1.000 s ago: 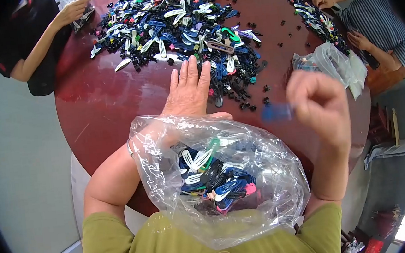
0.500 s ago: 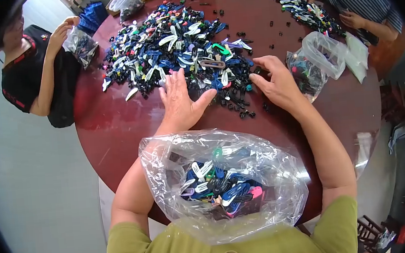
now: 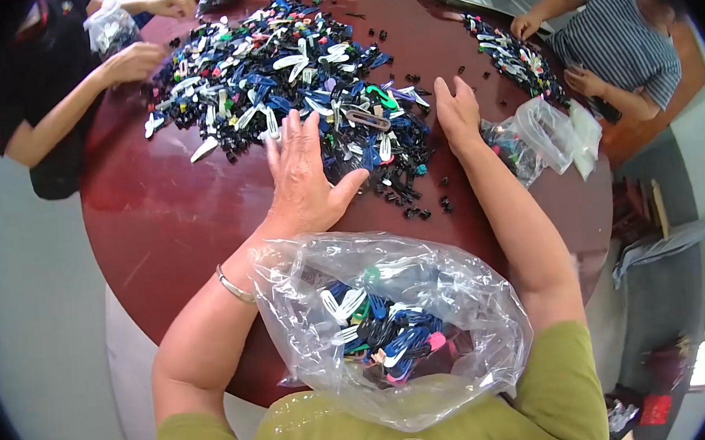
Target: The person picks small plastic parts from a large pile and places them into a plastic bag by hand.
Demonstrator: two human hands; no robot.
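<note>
A large heap of hair clips (image 3: 273, 76) in white, navy, black and other colours lies across the dark red round table, mixed with small black claw clips. My left hand (image 3: 303, 182) rests at its near side, fingers stretched out and thumb wide, fingertips touching the clips. Beyond its right edge, my right hand (image 3: 458, 114) is open, its fingers extended away from me, with no clip visible in it. In front of my chest, an open clear plastic bag (image 3: 476, 293) contains more snap clips (image 3: 396, 338), some navy, white and pink.
At the left, a person in black (image 3: 41, 105) reaches to the heap. Across at the right, a person in a striped shirt (image 3: 613, 38) handles a smaller clip pile (image 3: 514, 59). Partly filled plastic bags (image 3: 546, 132) lie near my right hand. Loose black clips (image 3: 416, 213) dot the table (image 3: 169, 236).
My right hand has moved away from me along the heap's edge and its fingers have straightened. My left hand stays by the heap. The person at left now reaches to the heap. The view has shifted.
</note>
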